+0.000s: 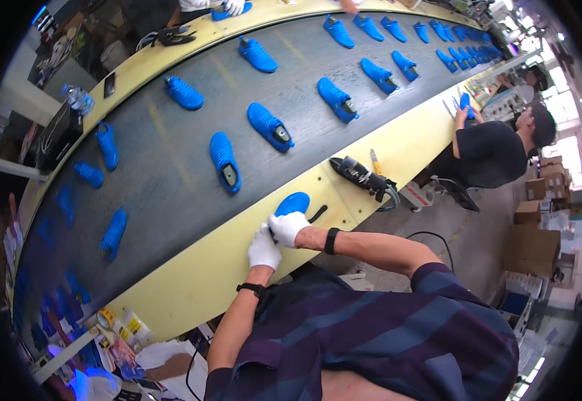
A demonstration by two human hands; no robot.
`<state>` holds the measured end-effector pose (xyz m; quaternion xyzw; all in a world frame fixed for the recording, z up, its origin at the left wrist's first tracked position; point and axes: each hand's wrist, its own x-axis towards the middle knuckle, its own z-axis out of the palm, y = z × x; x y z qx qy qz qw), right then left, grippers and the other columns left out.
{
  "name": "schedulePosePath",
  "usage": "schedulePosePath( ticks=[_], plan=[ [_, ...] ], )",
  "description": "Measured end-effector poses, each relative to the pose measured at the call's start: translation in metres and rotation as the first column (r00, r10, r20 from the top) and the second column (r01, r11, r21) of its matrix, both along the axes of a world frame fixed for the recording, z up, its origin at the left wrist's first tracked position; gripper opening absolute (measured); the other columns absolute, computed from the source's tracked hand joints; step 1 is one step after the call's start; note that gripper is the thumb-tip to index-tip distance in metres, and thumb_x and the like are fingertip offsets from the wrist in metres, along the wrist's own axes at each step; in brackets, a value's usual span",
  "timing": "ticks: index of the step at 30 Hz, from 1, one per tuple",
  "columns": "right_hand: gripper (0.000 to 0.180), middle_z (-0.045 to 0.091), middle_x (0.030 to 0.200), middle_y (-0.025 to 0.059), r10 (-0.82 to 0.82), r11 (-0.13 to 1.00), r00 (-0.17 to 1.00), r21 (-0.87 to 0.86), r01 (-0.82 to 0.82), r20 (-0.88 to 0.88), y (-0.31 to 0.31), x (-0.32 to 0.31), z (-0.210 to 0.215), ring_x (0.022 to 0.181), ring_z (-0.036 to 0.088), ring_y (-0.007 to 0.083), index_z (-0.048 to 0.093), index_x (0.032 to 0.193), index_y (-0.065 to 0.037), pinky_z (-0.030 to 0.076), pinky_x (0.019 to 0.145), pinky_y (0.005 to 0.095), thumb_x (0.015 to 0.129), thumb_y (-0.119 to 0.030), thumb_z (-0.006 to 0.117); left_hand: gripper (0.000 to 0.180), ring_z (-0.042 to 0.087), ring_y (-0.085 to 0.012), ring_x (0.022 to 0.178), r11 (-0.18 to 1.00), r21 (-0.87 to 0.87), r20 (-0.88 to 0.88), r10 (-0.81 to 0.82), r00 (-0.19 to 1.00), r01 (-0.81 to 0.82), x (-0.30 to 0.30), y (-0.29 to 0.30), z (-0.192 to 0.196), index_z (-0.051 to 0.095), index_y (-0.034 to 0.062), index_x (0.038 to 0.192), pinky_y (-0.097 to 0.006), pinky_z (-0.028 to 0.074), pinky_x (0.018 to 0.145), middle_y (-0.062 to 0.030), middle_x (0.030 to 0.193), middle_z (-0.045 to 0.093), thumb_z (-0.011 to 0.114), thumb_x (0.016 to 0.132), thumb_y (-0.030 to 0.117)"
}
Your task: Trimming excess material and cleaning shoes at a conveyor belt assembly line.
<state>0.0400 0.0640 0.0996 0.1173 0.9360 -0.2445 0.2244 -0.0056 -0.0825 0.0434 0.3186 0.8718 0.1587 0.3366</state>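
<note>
A blue shoe point(293, 202) is at the near edge of the pale yellow bench, its rounded blue end pointing away from me. My right hand point(289, 228), in a white glove, is closed on its near part. Beside it my left hand point(264, 248), gloved in white too, has its fingers bent around the shoe's near end. The two hands touch or nearly touch, and they hide that end. Right of the shoe lies a small black-handled tool point(317, 214), which neither hand holds.
Beyond the bench point(237, 284) runs a dark conveyor belt point(190, 160) carrying many blue shoes point(224, 162). A black hand tool with a hose point(361, 175) and a yellow-handled tool point(375, 160) lie to the right. A co-worker point(495, 150) handles a shoe farther right. Tape point(106, 317) sits at lower left.
</note>
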Motion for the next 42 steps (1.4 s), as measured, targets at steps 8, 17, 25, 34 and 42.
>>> schedulePosePath(
  ticks=[8, 17, 25, 34, 42],
  plan=[
    [0.023, 0.076, 0.086, 0.0206, 0.173, 0.977, 0.984, 0.119, -0.178, 0.049, 0.005, -0.016, -0.006, 0.079, 0.077, 0.0379, 0.063, 0.108, 0.0, 0.058, 0.062, 0.0507, 0.092, -0.017, 0.064, 0.057, 0.066, -0.044, 0.12, 0.998, -0.026, 0.104, 0.058, 0.993, -0.055, -0.006, 0.018, 0.014, 0.041, 0.0088, 0.148, -0.054, 0.055, 0.097, -0.0256, 0.137, 0.058, 0.062, 0.098, 0.027],
    [0.031, 0.077, 0.1, 0.0229, 0.222, 0.956, 0.944, 0.135, -0.26, 0.244, 0.011, -0.032, 0.001, 0.09, 0.078, 0.0381, 0.062, 0.122, 0.002, 0.06, 0.073, 0.0483, 0.099, -0.018, 0.059, 0.057, 0.07, -0.0412, 0.114, 0.994, -0.049, 0.098, 0.101, 0.99, -0.096, 0.004, 0.03, 0.011, 0.04, 0.0069, 0.148, -0.052, 0.058, 0.094, -0.0234, 0.135, 0.058, 0.062, 0.098, 0.026],
    [0.024, 0.074, 0.079, 0.0213, 0.242, 0.961, 0.968, 0.117, -0.249, 0.073, 0.035, -0.018, 0.003, 0.073, 0.074, 0.0415, 0.063, 0.104, -0.001, 0.057, 0.063, 0.0526, 0.094, -0.022, 0.066, 0.048, 0.07, -0.0423, 0.11, 0.993, -0.039, 0.117, 0.12, 0.986, -0.116, 0.002, 0.032, 0.019, 0.046, 0.0045, 0.133, -0.054, 0.058, 0.09, -0.0232, 0.127, 0.058, 0.067, 0.098, 0.029],
    [0.032, 0.076, 0.09, 0.022, 0.097, 0.99, 0.977, 0.08, -0.113, 0.189, 0.048, -0.017, 0.016, 0.085, 0.075, 0.0403, 0.073, 0.098, -0.003, 0.06, 0.077, 0.0498, 0.088, -0.033, 0.072, 0.047, 0.072, -0.0425, 0.105, 0.992, -0.018, 0.032, 0.123, 0.992, -0.122, 0.005, 0.035, 0.012, 0.045, 0.0036, 0.126, -0.054, 0.058, 0.088, -0.0239, 0.121, 0.059, 0.071, 0.095, 0.028],
    [0.03, 0.074, 0.084, 0.024, -0.177, 0.977, 0.972, -0.094, 0.193, 0.157, 0.046, -0.012, -0.011, 0.08, 0.073, 0.0423, 0.078, 0.087, -0.002, 0.059, 0.073, 0.0477, 0.082, -0.032, 0.073, 0.046, 0.072, -0.0448, 0.098, 0.992, 0.001, 0.014, 0.129, 0.992, -0.129, 0.009, 0.035, 0.0, 0.043, 0.0034, 0.125, -0.055, 0.059, 0.084, -0.0253, 0.12, 0.058, 0.069, 0.097, 0.03]
  ],
)
